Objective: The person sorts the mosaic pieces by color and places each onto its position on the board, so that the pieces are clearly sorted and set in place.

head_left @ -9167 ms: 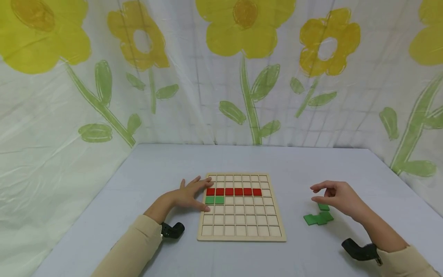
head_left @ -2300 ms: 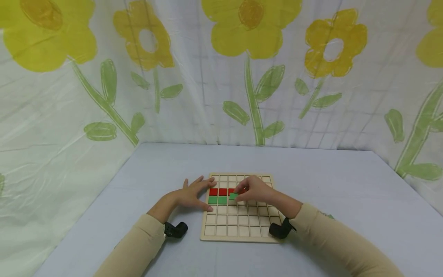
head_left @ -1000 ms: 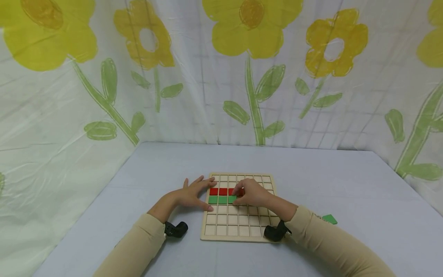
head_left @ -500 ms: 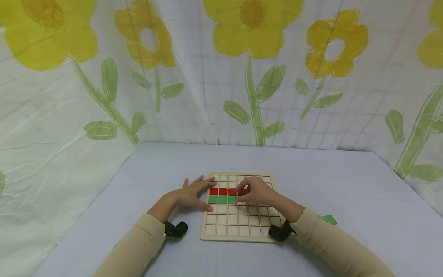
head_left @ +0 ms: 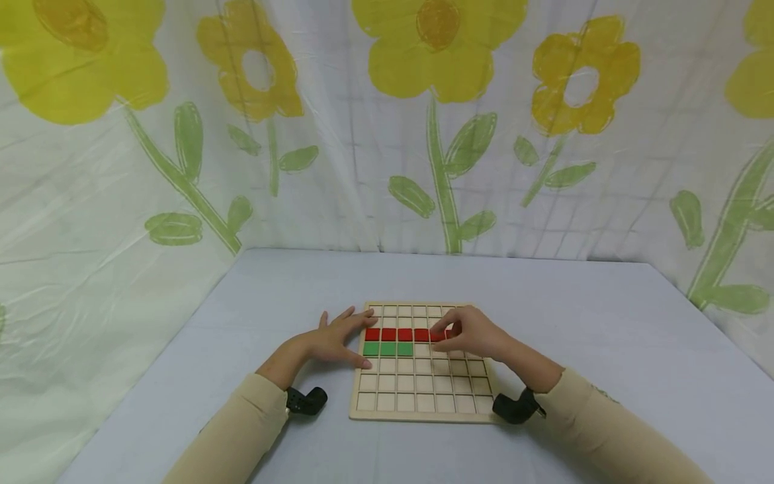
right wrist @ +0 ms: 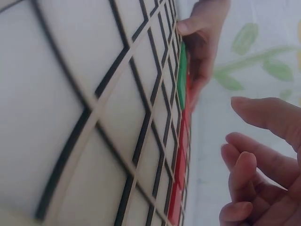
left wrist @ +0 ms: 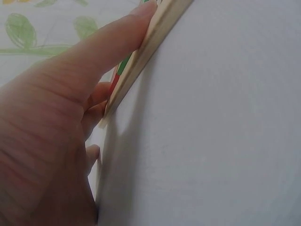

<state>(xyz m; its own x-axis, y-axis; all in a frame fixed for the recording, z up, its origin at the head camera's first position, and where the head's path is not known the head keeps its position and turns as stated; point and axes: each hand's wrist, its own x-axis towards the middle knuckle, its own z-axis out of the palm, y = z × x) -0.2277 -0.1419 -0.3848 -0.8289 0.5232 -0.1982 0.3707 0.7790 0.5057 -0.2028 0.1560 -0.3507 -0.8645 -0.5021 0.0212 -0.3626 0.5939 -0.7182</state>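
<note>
A pale wooden grid board [head_left: 425,403] lies on the table, with a row of red tiles [head_left: 389,334] and 3 green tiles [head_left: 388,349] side by side in the row nearer the person. My left hand [head_left: 332,341] rests on the board's left edge, fingers spread; in the left wrist view the thumb lies along the wooden rim [left wrist: 153,42]. Over the board's right part hovers my right hand [head_left: 471,331], covering the end of the red row. In the right wrist view that hand [right wrist: 268,174] has nothing between its thumb and loosely bent fingers.
A white-covered table [head_left: 302,282] carries the board. Behind it hangs a curtain [head_left: 338,168] printed with yellow flowers. The right sleeve [head_left: 623,423] stretches over the table at right, where a sliver of green shows past its upper edge. Black wrist cameras [head_left: 308,401] sit under both wrists.
My right hand has brought a green tile from the right, set it third in the green row, let go and drawn off rightward. My left hand has stayed at the board's edge.
</note>
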